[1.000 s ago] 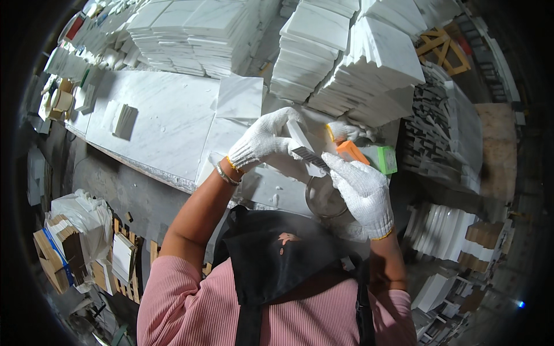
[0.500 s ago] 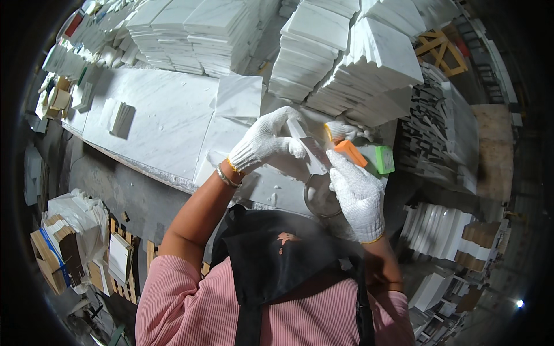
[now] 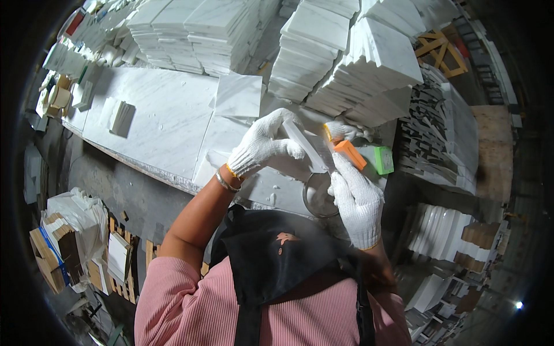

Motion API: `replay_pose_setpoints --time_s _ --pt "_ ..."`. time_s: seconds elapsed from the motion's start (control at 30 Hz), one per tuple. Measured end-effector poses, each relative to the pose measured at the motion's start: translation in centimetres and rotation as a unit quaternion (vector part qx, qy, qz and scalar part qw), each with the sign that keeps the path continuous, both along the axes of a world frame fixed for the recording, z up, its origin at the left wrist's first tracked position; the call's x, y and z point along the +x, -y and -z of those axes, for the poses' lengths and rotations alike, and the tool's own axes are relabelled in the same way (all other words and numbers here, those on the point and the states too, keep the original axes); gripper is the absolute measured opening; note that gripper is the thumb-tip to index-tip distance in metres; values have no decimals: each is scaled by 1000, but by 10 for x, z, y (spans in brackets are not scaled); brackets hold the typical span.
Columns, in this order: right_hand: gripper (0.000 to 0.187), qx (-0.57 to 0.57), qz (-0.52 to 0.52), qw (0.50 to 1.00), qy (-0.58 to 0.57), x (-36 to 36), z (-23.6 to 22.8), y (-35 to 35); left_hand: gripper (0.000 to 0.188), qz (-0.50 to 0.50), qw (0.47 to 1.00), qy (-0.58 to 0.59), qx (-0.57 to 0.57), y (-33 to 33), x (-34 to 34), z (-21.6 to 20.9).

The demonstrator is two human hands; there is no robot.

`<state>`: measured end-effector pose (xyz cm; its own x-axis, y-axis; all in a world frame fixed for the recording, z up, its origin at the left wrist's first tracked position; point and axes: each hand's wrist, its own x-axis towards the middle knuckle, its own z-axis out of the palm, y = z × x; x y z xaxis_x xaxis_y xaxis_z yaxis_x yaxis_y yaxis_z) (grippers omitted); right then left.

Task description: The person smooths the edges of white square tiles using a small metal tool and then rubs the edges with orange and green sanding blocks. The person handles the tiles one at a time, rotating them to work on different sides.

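Observation:
My left hand (image 3: pixel 262 143), in a white knit glove, grips a white marble tile (image 3: pixel 306 147) tilted above the worktable. The tile's narrow edge faces up toward me. At its near right end is my gloved right hand (image 3: pixel 359 205), with fingers pinched together; what they hold, if anything, is too small to make out. Just beyond those fingertips sits an orange block (image 3: pixel 350 155). A green block (image 3: pixel 383 160) lies to its right. Beneath the hands, partly hidden by the right one, is a round dish (image 3: pixel 307 199).
Tall stacks of marble tiles (image 3: pixel 314 26) stand along the far side. A loose glove (image 3: pixel 348 131) lies behind the orange block. On the left of the worktable (image 3: pixel 161 109) is a small group of tiles (image 3: pixel 115 115). Dark stacked strips (image 3: pixel 427 127) are at the right.
The tile has turned in my left hand, so its narrow edge now shows more. My right hand has shifted slightly, its fingertips still close to the tile's end.

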<state>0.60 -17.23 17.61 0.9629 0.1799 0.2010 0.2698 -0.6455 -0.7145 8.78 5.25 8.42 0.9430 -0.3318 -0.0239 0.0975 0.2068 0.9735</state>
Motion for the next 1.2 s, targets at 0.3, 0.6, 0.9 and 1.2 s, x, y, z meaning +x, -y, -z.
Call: replay_pose_setpoints --time_s 0.3,0.6,0.9,1.2 --pt "35 1 19 1000 -10 3 1 -17 60 -12 999 -14 -39 3 -3 1" --pt "36 -16 18 1000 -19 -4 -3 -10 55 -13 1000 15 -6 0 -5 -1" --pt "35 -34 -15 997 60 6 -1 -27 54 -3 999 -12 -29 0 -5 -1" --pt "35 -48 14 998 44 3 -3 -25 53 -6 1000 -2 -30 0 -5 1"
